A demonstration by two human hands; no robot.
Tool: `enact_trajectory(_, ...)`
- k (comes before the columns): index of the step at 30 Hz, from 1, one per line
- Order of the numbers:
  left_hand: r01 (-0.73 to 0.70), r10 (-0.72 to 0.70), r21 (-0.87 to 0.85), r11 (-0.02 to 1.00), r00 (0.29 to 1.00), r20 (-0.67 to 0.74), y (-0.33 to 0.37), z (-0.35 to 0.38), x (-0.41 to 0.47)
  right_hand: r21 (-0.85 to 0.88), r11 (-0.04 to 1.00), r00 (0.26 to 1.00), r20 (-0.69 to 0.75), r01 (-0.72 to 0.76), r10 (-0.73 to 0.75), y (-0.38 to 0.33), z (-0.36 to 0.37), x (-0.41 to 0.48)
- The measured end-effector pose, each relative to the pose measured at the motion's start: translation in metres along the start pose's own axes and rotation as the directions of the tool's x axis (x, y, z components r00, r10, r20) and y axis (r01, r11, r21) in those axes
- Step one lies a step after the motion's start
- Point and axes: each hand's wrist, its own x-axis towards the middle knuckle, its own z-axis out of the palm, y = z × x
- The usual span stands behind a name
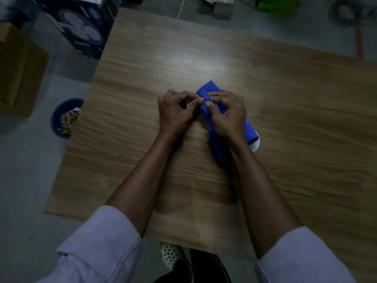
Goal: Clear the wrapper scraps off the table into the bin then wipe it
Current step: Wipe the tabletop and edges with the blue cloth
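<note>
Our left fingers (193,101) and right fingers (213,103) pinch the blue cloth (211,87) between them; soft, light, floppy; best gripped bunched.

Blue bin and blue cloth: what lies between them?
Head view: from the blue bin, bare tabletop, then the left hand, whose fingers pinch the blue cloth.

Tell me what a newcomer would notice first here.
The bright blue cloth stands out in the middle of the wooden table, pinched by the left hand and right hand where their fingertips meet. On the floor off the table's left edge sits a blue bin holding wrapper scraps.
</note>
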Motion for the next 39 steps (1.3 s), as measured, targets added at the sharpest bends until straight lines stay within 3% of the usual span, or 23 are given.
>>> enact_trajectory(9, 0.018, -0.018, -0.004, 1.000, 0.999, 0.048, -0.003, -0.003, 0.003, -0.149, 0.987, 0.993, -0.098, 0.055, -0.070, 0.001, 0.013, -0.003)
enact_trajectory(13, 0.010, -0.015, -0.056, 0.998, 0.996, -0.083, -0.002, -0.007, 0.006, -0.269, 0.957, 0.971, -0.176, 0.111, -0.162, 0.004, 0.018, -0.007)
enact_trajectory(15, -0.070, 0.068, -0.010, 0.998, 0.993, -0.100, -0.002, -0.008, 0.006, -0.473, 0.860, 0.977, 0.006, 0.190, -0.212, -0.002, 0.028, -0.027)
enact_trajectory(16, -0.100, 0.102, 0.024, 0.995, 0.987, -0.124, -0.004, -0.009, 0.004, -0.523, 0.799, 0.955, 0.152, 0.297, -0.255, -0.005, 0.032, -0.043)
enact_trajectory(18, -0.115, 0.121, 0.041, 0.993, 0.976, -0.182, -0.007, -0.009, 0.003, -0.501, 0.703, 0.858, 0.381, 0.504, -0.344, -0.003, 0.027, -0.071)
enact_trajectory(20, -0.084, 0.094, 0.058, 0.995, 0.976, -0.199, -0.008, -0.007, 0.005, -0.496, 0.664, 0.818, 0.461, 0.560, -0.345, 0.007, 0.007, -0.070)
enact_trajectory(22, -0.112, 0.133, 0.149, 0.983, 0.981, -0.141, -0.012, 0.001, 0.007, -0.580, 0.664, 0.871, 0.424, 0.471, -0.248, 0.016, -0.014, -0.045)
enact_trajectory(25, -0.157, 0.157, 0.289, 0.944, 0.987, 0.023, -0.014, 0.011, 0.006, -0.698, 0.680, 0.967, 0.244, 0.224, -0.068, 0.021, -0.026, 0.019)
enact_trajectory(29, -0.132, 0.082, 0.417, 0.899, 0.987, 0.137, -0.008, 0.012, 0.007, -0.680, 0.733, 0.996, 0.050, -0.019, 0.073, 0.007, 0.000, 0.070)
enact_trajectory(30, -0.116, 0.066, 0.423, 0.899, 0.989, 0.132, -0.007, 0.012, 0.008, -0.678, 0.735, 0.997, 0.059, 0.003, 0.051, 0.002, 0.010, 0.065)
enact_trajectory(32, -0.093, 0.056, 0.393, 0.915, 0.993, 0.104, -0.007, 0.012, 0.008, -0.673, 0.705, 0.973, 0.201, 0.224, -0.118, -0.006, 0.028, 0.030)
enact_trajectory(35, -0.069, 0.034, 0.358, 0.931, 0.994, 0.103, -0.009, 0.012, 0.009, -0.604, 0.618, 0.859, 0.429, 0.503, -0.279, 0.002, 0.020, 0.009)
enact_trajectory(37, -0.062, 0.023, 0.420, 0.906, 0.995, 0.097, -0.010, 0.014, 0.009, -0.616, 0.639, 0.879, 0.417, 0.461, -0.233, 0.012, 0.002, 0.046)
enact_trajectory(39, -0.078, 0.044, 0.502, 0.861, 0.996, 0.079, -0.009, 0.017, 0.008, -0.694, 0.660, 0.951, 0.290, 0.287, -0.109, 0.019, -0.014, 0.098)
